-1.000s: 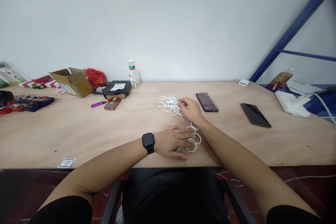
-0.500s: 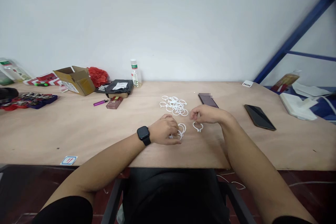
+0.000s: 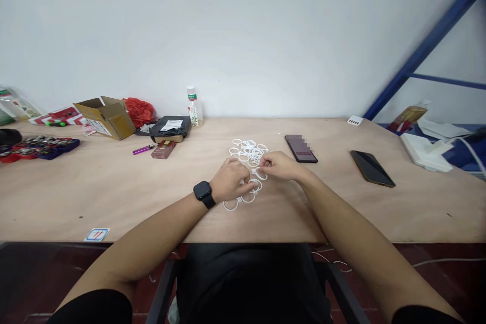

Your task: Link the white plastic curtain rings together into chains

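- At the bench (image 3: 125,192)'s near edge, left of the person's body, a small numbered card (image 3: 96,234) is lying flat.
- Beyond the middle of that edge, a few near rings (image 3: 248,201), white and thin, are trailing leftward in a loose row; whether they are linking together is too small to make out. A moment ago they were bunching under the left fingers; now more of them are showing.
- The left hand (image 3: 231,180) is arching over this row, fingers bent and thumb reaching along a ring; the fingertips are hiding, so there is no telling whether it is gripping.
- Just beyond the row, a single ring (image 3: 261,178) is hanging at the right hand (image 3: 281,166), whose thumb and fingertips are pressing together and seemingly pinching it. Half a second ago that ring was sitting well to the right; now both hands are working close together, so the work seems to be centring on bringing this ring to the near row.
- Farther in, the white ring pile (image 3: 250,152) is lying tangled, just past the right fingertips.
- Toward the right edge, two phones are lying: a nearer one (image 3: 372,168) and a farther one (image 3: 299,148).
- By the far edge, left of the pile, a clear bottle (image 3: 192,106) is standing upright.
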Available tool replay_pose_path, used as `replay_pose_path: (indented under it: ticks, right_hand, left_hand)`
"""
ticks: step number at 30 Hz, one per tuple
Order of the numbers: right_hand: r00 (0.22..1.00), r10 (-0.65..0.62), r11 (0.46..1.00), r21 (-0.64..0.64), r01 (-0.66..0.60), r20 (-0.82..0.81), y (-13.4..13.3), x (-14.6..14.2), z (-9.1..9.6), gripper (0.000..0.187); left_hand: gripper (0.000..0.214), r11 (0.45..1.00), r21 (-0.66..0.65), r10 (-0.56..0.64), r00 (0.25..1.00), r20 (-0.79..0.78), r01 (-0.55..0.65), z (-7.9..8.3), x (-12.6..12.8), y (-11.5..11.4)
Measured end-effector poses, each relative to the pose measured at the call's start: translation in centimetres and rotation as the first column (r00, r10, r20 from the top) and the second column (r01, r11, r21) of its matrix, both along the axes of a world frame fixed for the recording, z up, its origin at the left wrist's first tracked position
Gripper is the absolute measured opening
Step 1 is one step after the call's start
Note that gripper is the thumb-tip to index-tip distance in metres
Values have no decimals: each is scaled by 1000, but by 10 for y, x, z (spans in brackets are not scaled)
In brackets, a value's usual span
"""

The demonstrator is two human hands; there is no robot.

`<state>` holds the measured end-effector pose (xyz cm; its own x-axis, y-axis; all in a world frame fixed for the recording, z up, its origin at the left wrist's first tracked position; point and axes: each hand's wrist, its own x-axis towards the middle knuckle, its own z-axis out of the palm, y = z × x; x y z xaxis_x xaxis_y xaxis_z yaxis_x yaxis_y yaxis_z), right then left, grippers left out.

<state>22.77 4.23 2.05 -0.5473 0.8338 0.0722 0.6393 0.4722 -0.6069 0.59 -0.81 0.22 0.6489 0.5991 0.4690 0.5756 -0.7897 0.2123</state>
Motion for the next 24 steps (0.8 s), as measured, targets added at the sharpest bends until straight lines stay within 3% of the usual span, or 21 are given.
replay_pose_path:
  ticks: [3, 8, 19, 24]
  right_hand:
    - [989, -26, 1000, 11, 28, -149, -4, -12, -6, 9]
    - [970, -12, 997, 66, 29, -244, -9, -19, -9, 12]
    - [982, 62, 959, 284, -9, -177, -12, -22, -9, 10]
    - [949, 121, 971, 234, -52, -290, -12, -22, -7, 16]
  left_hand:
    - [30, 995, -18, 101, 992, 76, -100, -1, -3, 2]
    - [21, 987, -51, 155, 980, 128, -150, -3, -6, 7]
    - [24, 991, -43, 130, 989, 69, -128, 0, -6, 5]
    - [24, 984, -63, 173, 982, 79, -168, -1, -7, 7]
